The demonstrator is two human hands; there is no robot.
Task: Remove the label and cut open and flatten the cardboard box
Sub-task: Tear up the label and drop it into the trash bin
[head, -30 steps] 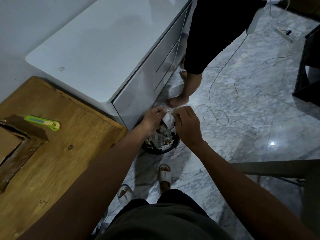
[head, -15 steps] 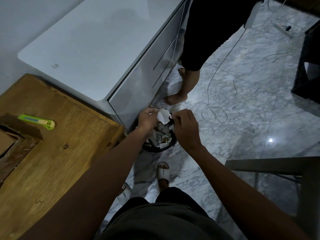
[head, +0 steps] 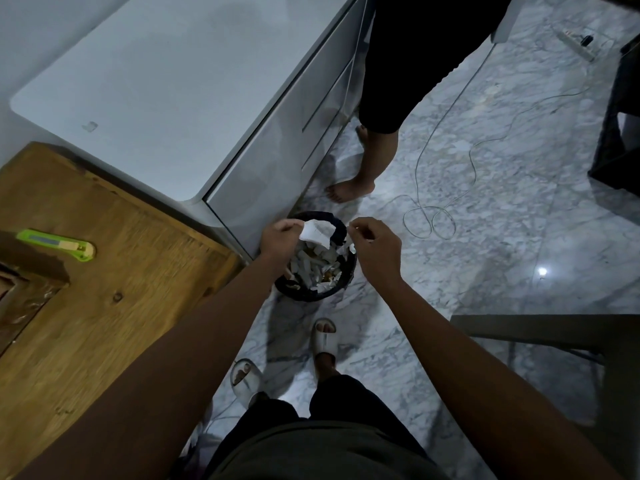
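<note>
Label (head: 317, 231) scrap hangs pinched in the left hand (head: 281, 237) directly over the bin (head: 341, 283), while the right hand (head: 375, 244), just beside, pinches a smaller piece.

Black bin (head: 313, 295) on marble floor (head: 519, 209); white cabinet (head: 166, 88); coiled cable (head: 429, 220).

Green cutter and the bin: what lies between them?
In the head view, bare wooden tabletop runs from the green cutter toward the bin; the left forearm crosses its edge.
</note>
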